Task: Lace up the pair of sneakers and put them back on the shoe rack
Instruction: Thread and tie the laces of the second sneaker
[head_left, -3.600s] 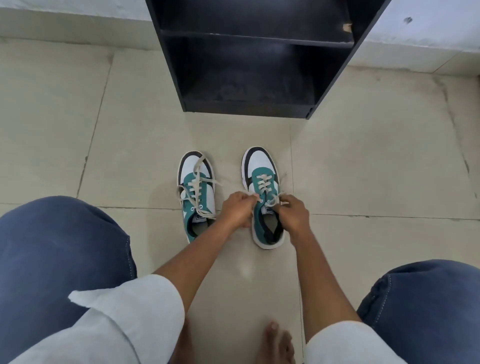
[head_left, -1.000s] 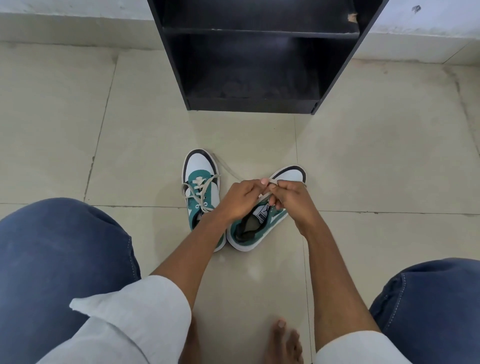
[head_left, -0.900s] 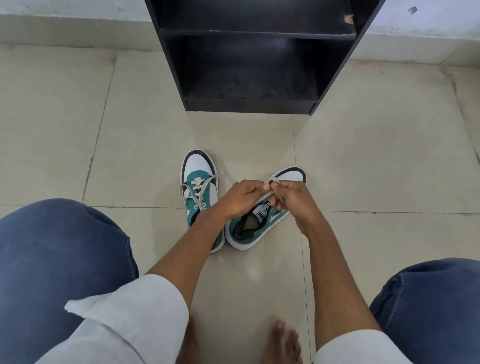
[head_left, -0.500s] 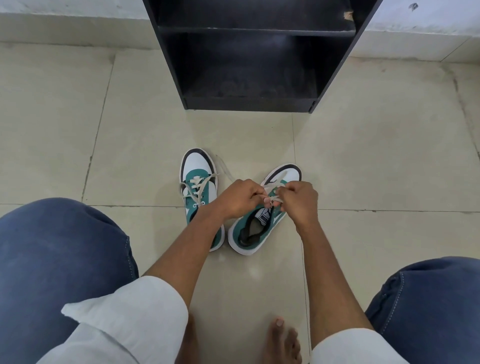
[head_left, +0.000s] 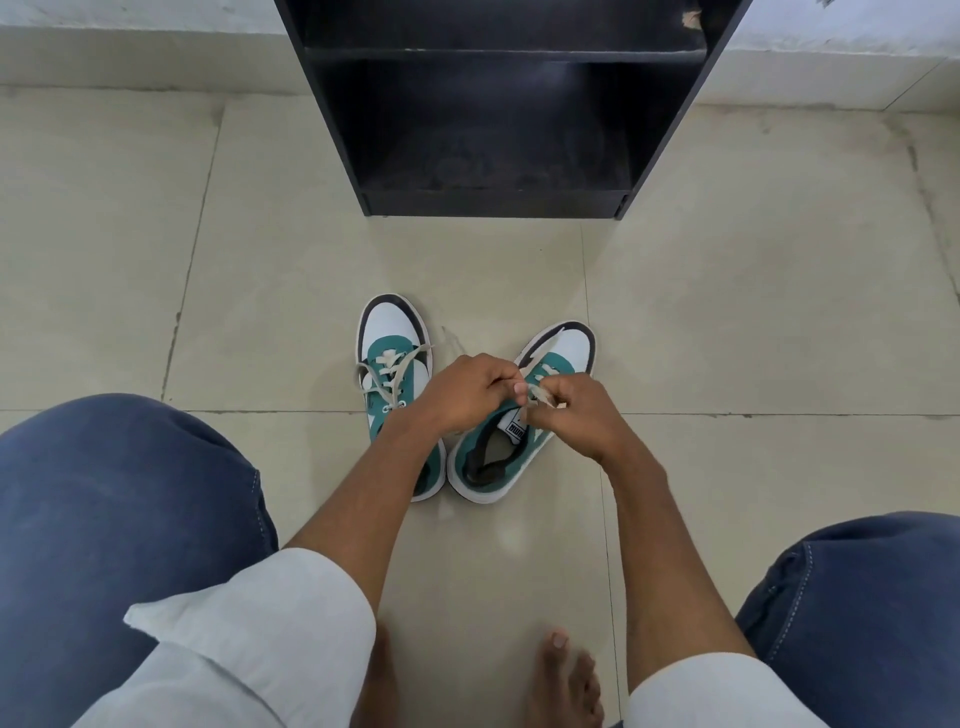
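Observation:
Two teal, white and black sneakers sit on the tiled floor in front of me. The left sneaker (head_left: 390, 358) points straight ahead, its cream lace loosely threaded. The right sneaker (head_left: 519, 436) is turned with its toe to the upper right and leans toward the left one. My left hand (head_left: 467, 389) and my right hand (head_left: 576, 410) meet over its tongue, each pinching an end of its cream lace (head_left: 540, 397). The black shoe rack (head_left: 498, 104) stands open beyond them, its bottom shelf bare.
My knees in blue trousers fill the lower left (head_left: 119, 519) and lower right (head_left: 862, 613) corners. My bare feet (head_left: 566, 680) rest on the floor below the shoes. Beige floor tiles (head_left: 753, 312) spread around the rack, with a white wall base behind.
Since 3.6 s ago the right sneaker has turned so its toe points up and right. In the last second my hands have stayed on its lace, fingers shifting closer together.

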